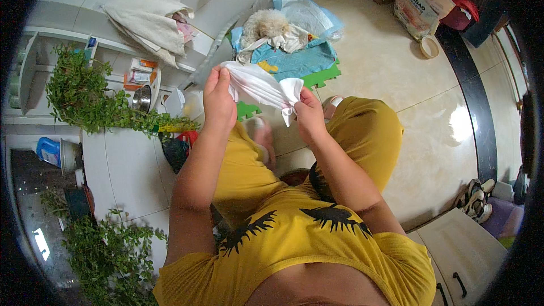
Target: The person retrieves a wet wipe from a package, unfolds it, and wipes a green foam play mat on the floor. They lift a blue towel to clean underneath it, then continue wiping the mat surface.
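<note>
A white cloth [261,83] is stretched between my two hands in front of my knees. My left hand [219,97] pinches one end with the thumb on top, and my right hand [309,112] grips the other end, where the fabric bunches and a corner hangs down. Beyond the cloth, a curly cream-coloured dog [265,24] lies with pale fabric [293,39] around it. Beside the dog is a blue cloth [293,60] with a yellow pattern, partly covered by the stretched white cloth.
Green foam mats [325,76] and a blue-edged pad [304,8] lie around the dog. A towel [146,25] hangs at the left near trailing plants [76,89] and a metal bowl [142,98]. Food bags [414,12] and a small round container [429,46] stand at the far right.
</note>
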Tool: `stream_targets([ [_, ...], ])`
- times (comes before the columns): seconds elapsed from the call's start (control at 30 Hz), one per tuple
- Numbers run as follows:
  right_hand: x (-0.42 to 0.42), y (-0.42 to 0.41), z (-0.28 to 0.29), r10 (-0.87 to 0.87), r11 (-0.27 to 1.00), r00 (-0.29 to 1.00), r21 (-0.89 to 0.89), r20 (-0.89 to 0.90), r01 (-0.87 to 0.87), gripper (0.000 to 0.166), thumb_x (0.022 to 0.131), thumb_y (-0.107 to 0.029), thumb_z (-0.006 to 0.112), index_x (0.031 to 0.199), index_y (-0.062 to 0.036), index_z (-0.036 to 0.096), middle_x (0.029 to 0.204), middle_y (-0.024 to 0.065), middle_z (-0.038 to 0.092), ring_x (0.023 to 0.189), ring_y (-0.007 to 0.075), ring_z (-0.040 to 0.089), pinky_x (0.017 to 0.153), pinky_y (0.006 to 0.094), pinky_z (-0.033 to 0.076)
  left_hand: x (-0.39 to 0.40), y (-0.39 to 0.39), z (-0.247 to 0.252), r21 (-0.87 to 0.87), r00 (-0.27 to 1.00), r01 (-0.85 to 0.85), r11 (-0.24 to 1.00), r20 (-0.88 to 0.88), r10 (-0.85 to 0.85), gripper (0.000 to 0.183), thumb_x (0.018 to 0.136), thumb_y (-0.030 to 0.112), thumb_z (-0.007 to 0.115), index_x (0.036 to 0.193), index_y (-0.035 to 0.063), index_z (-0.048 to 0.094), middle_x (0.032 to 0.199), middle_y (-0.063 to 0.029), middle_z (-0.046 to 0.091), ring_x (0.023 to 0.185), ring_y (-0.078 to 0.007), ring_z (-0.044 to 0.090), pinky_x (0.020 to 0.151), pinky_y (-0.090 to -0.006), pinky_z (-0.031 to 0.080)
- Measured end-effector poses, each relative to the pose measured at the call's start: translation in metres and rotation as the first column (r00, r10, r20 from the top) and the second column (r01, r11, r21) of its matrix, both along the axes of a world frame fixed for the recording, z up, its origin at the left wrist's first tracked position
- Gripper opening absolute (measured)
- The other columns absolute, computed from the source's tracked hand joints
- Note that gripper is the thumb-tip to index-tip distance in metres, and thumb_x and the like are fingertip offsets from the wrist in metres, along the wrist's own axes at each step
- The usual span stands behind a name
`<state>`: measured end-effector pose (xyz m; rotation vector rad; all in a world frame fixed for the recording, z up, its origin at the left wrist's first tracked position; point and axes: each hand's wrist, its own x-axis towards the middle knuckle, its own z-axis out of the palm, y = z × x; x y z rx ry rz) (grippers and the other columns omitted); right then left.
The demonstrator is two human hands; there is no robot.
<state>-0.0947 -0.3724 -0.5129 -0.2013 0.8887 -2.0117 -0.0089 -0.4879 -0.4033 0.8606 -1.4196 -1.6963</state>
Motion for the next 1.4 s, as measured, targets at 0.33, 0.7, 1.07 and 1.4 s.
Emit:
stream_targets([
  [0.33,-0.014,-0.010,-0.049,-0.222,0.800,0.961,0.533,-0.163,0.276,0.030,0.070,0.006,0.036,0.089,-0.0017,0.058,0.071,0.0025,0.053,0.053,0.0101,0.043,0.047,0.0212,0.033,0.026,-0.073,0.009,-0.010,0.992,-0.061,0.998,-0.110,0.059,0.021,0.092,0.018,0.039,0.101,0.0012,0.049,0.095,-0.0042,0.054,0.087,-0.0113,0.049,0.080,-0.0249,0.038],
  [0.7,-0.034,-0.086,0.017,0.242,0.911,0.370,0.342,-0.897,0.232,0.032,0.067,-0.015,0.073,0.094,-0.0021,0.061,0.083,0.0053,0.063,0.078,0.0140,0.056,0.074,0.0265,0.043,0.036,-0.162,-0.055,-0.102,0.822,0.559,0.823,0.198,-0.534,0.016,0.091,0.017,0.041,0.095,0.0046,0.050,0.083,0.0023,0.051,0.075,-0.0054,0.046,0.072,-0.0200,0.039],
  [1.07,-0.053,-0.164,-0.050,0.597,0.751,0.759,0.514,-0.260,-0.415,0.027,0.077,-0.005,0.060,0.102,-0.0005,0.056,0.094,0.0028,0.060,0.084,0.0109,0.055,0.077,0.0252,0.043,0.028,-0.203,-0.242,0.799,0.881,0.462,0.385,-0.361,-0.307,0.051,0.085,0.046,0.046,0.124,0.0142,0.040,0.108,-0.0104,0.054,0.100,-0.0199,0.052,0.084,-0.0364,0.044],
  [1.4,-0.054,-0.159,-0.146,0.626,0.620,0.779,0.618,-0.018,-0.484,0.032,0.075,-0.004,0.057,0.106,0.0022,0.052,0.099,0.0075,0.058,0.088,0.0143,0.054,0.078,0.0256,0.043,0.030,-0.148,-0.293,-0.087,0.762,0.524,0.847,0.491,-0.422,0.027,0.069,0.010,0.066,0.095,0.0061,0.062,0.106,-0.0128,0.051,0.102,-0.0266,0.048,0.080,-0.0326,0.042],
])
